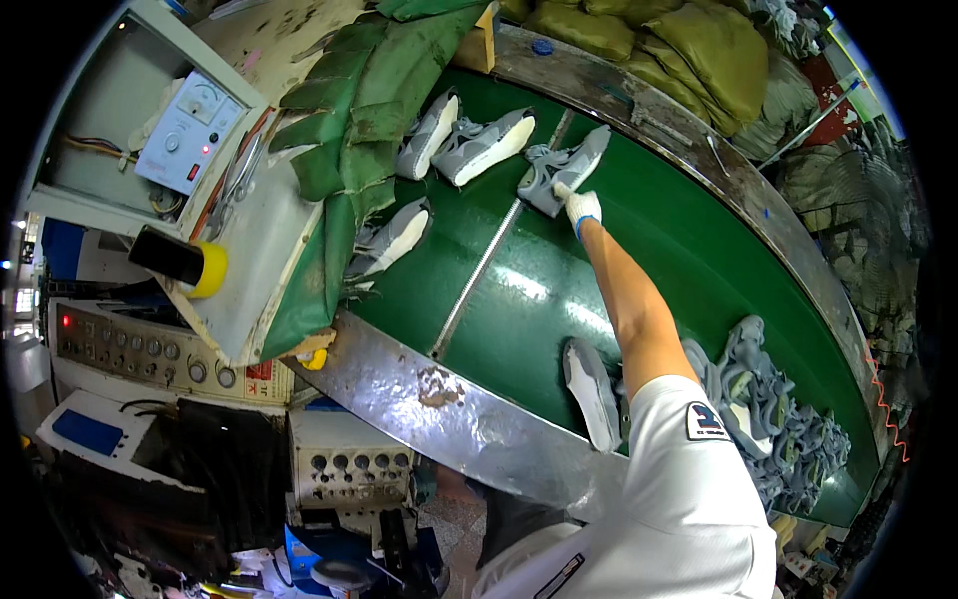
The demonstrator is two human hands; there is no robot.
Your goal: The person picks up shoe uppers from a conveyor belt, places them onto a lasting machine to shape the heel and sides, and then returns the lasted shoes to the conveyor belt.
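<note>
My right hand (pixel 581 208), in a white glove with a blue cuff, reaches far out over a green conveyor belt (pixel 479 364). Its fingers are closed on the near end of a grey shoe (pixel 582 160), which lies tilted with its pale underside partly showing. Left of it on the belt are more grey shoes with whitish soles: a pair (pixel 486 145), (pixel 431 133) side by side, and one (pixel 394 238) partly under a green flap. Another shoe (pixel 592 391) lies near my forearm. My left hand is out of view.
Green strip flaps (pixel 344 120) hang over the belt's left end. A heap of grey shoe uppers (pixel 773 419) lies at the right. Metal rails (pixel 429 399) edge the belt. Control panels (pixel 150 344) stand at left; yellowish sacks (pixel 689 50) are piled beyond.
</note>
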